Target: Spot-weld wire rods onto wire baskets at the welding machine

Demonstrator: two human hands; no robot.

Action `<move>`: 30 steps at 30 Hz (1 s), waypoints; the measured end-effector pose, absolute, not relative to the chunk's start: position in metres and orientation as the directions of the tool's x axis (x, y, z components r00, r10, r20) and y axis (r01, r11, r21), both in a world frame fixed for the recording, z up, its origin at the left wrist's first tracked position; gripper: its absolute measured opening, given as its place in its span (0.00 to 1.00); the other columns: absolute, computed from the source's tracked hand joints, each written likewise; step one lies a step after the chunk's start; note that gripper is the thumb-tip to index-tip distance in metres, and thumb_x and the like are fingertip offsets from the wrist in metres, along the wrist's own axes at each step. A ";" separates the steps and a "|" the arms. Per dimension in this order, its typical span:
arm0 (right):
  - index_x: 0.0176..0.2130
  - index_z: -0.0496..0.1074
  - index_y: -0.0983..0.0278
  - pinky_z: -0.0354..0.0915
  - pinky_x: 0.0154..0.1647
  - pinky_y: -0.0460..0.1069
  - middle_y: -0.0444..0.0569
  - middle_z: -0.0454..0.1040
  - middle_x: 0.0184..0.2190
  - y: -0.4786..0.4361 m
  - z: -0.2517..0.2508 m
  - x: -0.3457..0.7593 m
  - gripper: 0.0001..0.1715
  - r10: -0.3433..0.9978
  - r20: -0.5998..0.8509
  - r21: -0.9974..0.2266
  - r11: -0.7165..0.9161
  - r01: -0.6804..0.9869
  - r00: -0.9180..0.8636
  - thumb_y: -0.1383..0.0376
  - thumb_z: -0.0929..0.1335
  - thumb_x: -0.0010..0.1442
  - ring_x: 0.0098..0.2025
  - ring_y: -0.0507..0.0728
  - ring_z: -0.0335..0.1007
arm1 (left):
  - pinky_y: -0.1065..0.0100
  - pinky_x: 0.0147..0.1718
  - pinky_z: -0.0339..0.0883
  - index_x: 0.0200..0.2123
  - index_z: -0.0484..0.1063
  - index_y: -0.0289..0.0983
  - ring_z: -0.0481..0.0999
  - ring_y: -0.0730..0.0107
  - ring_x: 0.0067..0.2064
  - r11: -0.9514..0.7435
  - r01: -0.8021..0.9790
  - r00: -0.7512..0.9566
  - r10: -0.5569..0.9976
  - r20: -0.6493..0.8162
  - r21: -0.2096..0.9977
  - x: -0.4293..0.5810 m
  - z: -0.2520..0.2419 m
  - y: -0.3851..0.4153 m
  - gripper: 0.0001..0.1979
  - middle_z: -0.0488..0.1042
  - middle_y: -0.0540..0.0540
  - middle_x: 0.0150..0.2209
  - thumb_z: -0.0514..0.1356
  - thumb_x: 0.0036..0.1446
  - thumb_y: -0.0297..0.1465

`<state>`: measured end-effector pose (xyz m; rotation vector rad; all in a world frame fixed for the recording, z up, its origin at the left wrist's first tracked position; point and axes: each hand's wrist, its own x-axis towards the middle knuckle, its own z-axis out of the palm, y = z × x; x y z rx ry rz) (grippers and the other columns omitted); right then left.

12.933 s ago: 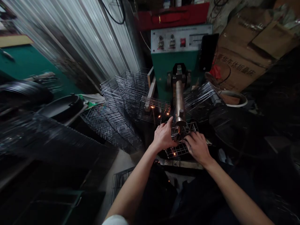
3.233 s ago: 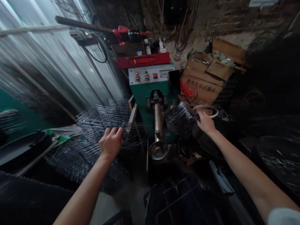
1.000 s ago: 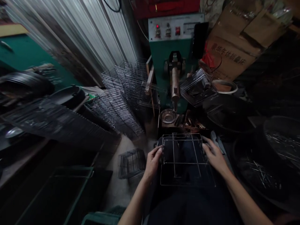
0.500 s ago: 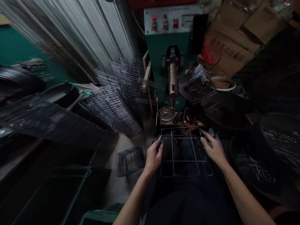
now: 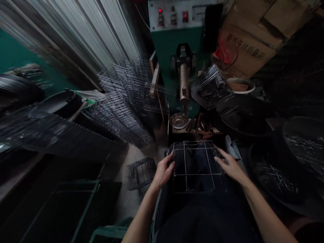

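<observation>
A rectangular wire rack (image 5: 186, 174) with a few crossing rods lies over my lap, held level between both hands. My left hand (image 5: 164, 169) pinches its left side near the far corner. On the opposite side, my right hand (image 5: 229, 165) grips the rack's right edge with thumb and fingers. Beyond the rack stands a green welding machine (image 5: 174, 44), its metal electrode arm (image 5: 184, 81) pointing down. A small round metal dish (image 5: 178, 120) sits beneath the electrode tip.
Wire panels (image 5: 124, 98) stand stacked at left of the machine. A bundle of wire frames (image 5: 139, 172) rests low at left. Dark tubs (image 5: 274, 179) with loose metal rods stand at right. Bent wire frames (image 5: 210, 86) hang beside the machine, before a cardboard box (image 5: 253, 40).
The rack's far edge has shifted and its tilt has altered slightly, with both hands still on its sides. The surroundings have moved a little up and left in view.
</observation>
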<state>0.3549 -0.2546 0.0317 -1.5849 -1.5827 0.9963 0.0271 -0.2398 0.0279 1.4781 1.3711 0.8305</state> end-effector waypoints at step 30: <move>0.73 0.32 0.59 0.43 0.70 0.65 0.53 0.37 0.73 -0.311 0.039 0.389 0.60 0.877 -0.257 -0.822 0.023 0.569 -0.407 0.46 0.70 0.61 0.72 0.68 0.38 | 0.25 0.60 0.43 0.71 0.24 0.44 0.37 0.25 0.71 -0.144 0.735 0.525 0.739 -0.422 0.663 0.000 0.048 -0.245 0.74 0.36 0.28 0.73 0.74 0.35 0.51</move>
